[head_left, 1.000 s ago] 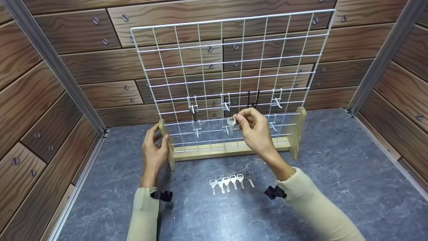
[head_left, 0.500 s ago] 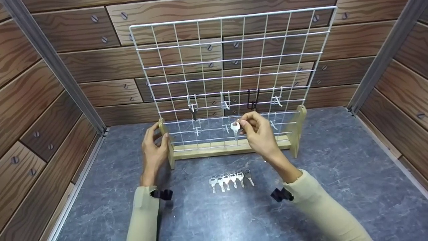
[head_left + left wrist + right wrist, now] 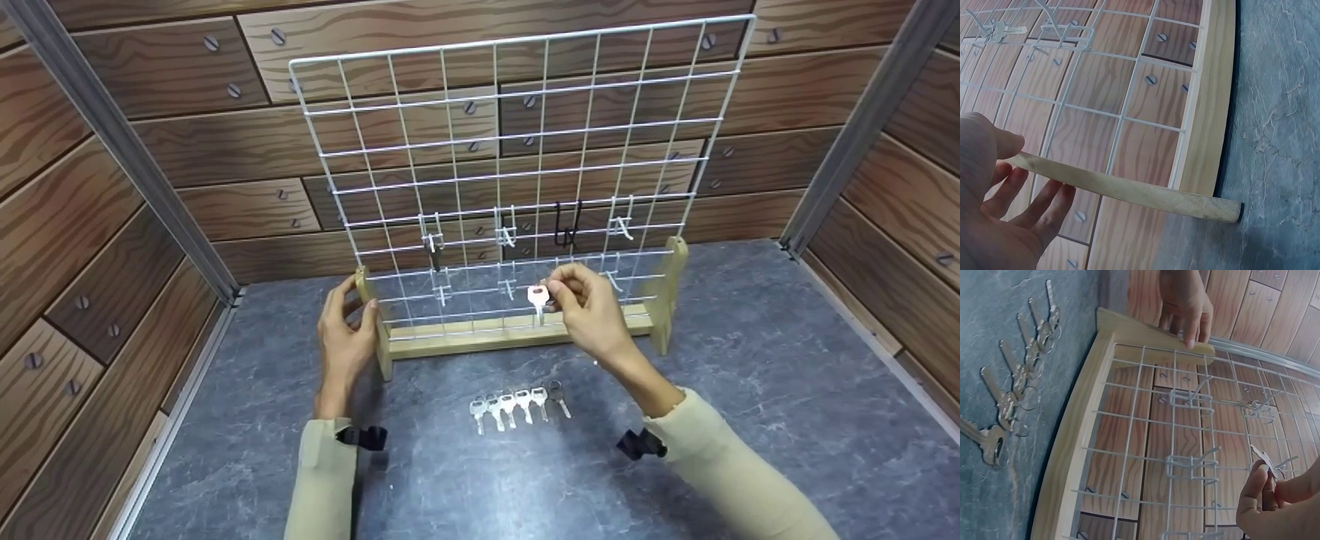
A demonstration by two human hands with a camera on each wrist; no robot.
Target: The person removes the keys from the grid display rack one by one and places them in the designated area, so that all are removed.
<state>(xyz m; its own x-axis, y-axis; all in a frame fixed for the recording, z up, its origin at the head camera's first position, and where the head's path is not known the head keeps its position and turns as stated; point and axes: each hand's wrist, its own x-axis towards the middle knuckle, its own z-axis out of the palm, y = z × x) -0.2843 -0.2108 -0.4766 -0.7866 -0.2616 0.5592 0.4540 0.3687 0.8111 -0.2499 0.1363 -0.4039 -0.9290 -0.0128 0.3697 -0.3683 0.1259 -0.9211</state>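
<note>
My right hand pinches a small ring from which a silver key hangs, just in front of the wire grid's lower part. In the right wrist view this key sits at the fingertips, near the hooks. My left hand grips the left wooden end post of the stand, thumb on one side and fingers on the other. White hooks and one black hook hang on the wire grid in two rows. Another key hangs on the upper left hook.
Several silver keys, each with a ring, lie in a row on the grey marbled table in front of the stand. The wooden base bar joins the two end posts. Wood-patterned walls stand behind and at both sides.
My right hand has drawn down and to the right with the key, away from the middle hooks, uncovering the black hook. My left hand has stayed on the post.
</note>
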